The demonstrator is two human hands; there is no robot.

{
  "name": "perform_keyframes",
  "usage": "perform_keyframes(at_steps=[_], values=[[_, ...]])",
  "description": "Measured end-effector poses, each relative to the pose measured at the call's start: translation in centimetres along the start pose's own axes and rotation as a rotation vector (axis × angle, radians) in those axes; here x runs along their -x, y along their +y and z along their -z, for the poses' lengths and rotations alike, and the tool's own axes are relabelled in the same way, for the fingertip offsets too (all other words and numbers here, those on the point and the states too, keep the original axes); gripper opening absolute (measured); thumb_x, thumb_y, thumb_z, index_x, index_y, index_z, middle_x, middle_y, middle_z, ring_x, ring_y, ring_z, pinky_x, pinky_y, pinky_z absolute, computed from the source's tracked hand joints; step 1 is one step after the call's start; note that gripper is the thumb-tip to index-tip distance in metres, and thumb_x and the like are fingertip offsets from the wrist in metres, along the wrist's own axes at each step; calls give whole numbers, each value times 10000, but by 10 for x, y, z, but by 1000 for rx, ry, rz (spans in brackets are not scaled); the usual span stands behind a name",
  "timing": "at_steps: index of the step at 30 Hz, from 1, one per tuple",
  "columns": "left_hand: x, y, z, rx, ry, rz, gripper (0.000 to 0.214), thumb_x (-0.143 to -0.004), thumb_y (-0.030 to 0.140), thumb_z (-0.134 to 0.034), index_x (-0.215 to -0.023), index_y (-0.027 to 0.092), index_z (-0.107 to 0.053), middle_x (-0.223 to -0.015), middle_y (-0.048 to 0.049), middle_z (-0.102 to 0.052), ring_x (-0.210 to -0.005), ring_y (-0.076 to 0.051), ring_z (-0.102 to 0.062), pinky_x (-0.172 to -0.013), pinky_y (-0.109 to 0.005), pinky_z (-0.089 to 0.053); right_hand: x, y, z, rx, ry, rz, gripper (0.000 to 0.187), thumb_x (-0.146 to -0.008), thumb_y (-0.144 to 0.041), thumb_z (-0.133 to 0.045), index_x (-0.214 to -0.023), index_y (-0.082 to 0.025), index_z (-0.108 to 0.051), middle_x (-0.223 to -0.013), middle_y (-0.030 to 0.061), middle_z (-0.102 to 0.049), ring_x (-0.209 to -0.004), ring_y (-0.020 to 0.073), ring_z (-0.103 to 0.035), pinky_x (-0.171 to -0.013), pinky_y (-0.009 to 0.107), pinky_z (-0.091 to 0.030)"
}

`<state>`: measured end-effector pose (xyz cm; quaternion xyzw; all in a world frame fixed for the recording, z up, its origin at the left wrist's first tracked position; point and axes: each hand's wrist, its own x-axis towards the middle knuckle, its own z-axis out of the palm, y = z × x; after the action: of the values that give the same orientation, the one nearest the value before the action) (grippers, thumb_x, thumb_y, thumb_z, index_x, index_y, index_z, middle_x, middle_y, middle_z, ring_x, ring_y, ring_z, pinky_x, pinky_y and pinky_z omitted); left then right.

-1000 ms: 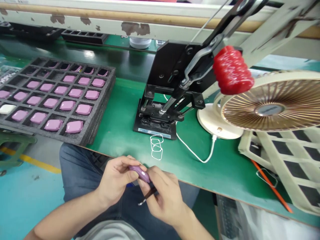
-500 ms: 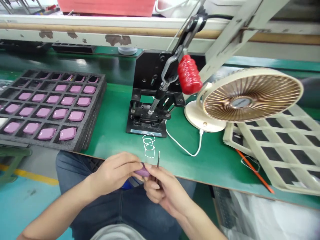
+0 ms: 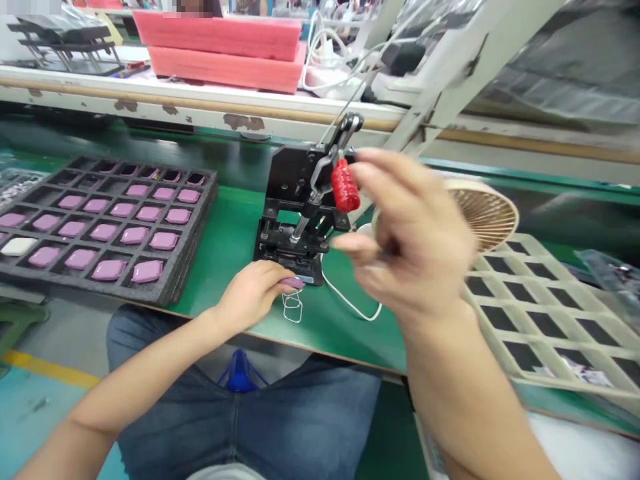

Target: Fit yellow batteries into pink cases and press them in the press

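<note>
My left hand [image 3: 249, 295] reaches toward the black hand press [image 3: 290, 220], with its fingertips pinching a glossy pink rounded-square piece [image 3: 293, 283] just in front of the press's base. Several thin white loops of wire [image 3: 293, 308] lie on the green mat just below that piece. High up to the right, my right hand [image 3: 410, 233] is blurred by motion, its fingers curled in front of the fan. A small dark item may sit between those fingers, but it is too blurred to identify.
A dark foam tray [image 3: 197, 200] on the left holds rows of pink pieces and a white one [image 3: 19, 247]. The press has a red ribbed handle [image 3: 345, 185]. A cream desk fan [image 3: 493, 213], white cable [image 3: 350, 300] and cream lattice rack [image 3: 540, 313] stand right.
My hands have parted. The left has carried the pink piece forward to the press base, and the right has risen up and to the right. The view has tilted upward.
</note>
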<state>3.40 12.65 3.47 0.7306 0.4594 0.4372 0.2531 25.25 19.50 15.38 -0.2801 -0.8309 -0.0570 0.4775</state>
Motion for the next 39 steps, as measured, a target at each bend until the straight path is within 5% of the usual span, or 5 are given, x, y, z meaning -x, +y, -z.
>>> perform_keyframes(at_steps=[5,13,20,26,39], values=[[-10,-17,-8,42,17,73,139,-1008,210,-736,-1092,233,-843,-1080,-67,-842,-998,-260,-772,-949,-383,-592,-31,3,-25,55,107,236,302,-1191,-379,-488,-1302,-186,-693,-1235,81,-780,-1192,215,-757,-1030,365,-621],[-3,-16,-4,184,144,142,132,-984,239,-765,-1079,259,-855,-1111,-56,-843,-1040,-253,-776,-996,-382,-592,-55,-18,-4,145,519,-90,432,-1184,-429,-413,-1141,-182,-765,-1020,60,-720,-1024,218,-769,-960,361,-564],[-5,-27,-5,310,408,320,199,-1028,318,-709,-1156,193,-798,-1162,-102,-831,-1055,-254,-789,-979,-377,-608,87,2,-65,219,-416,-77,249,-1122,-280,-553,-1153,-204,-787,-1160,68,-815,-964,196,-800,-660,260,-583],[-5,-34,-10,328,443,337,208,-1029,304,-705,-1171,185,-799,-1159,-97,-847,-1037,-251,-809,-977,-377,-627,79,33,-93,330,-698,-158,472,-1036,-240,-655,-1507,-205,-653,-1350,136,-763,-1038,303,-801,-735,339,-638],[-36,-28,-17,-177,68,-139,198,-988,71,-668,-1089,162,-811,-1123,-133,-826,-1093,-264,-752,-1038,-409,-574,107,9,-21,103,-240,-129,488,-1035,-389,-625,-1521,-417,-656,-1212,89,-810,-913,394,-816,-616,534,-641]])
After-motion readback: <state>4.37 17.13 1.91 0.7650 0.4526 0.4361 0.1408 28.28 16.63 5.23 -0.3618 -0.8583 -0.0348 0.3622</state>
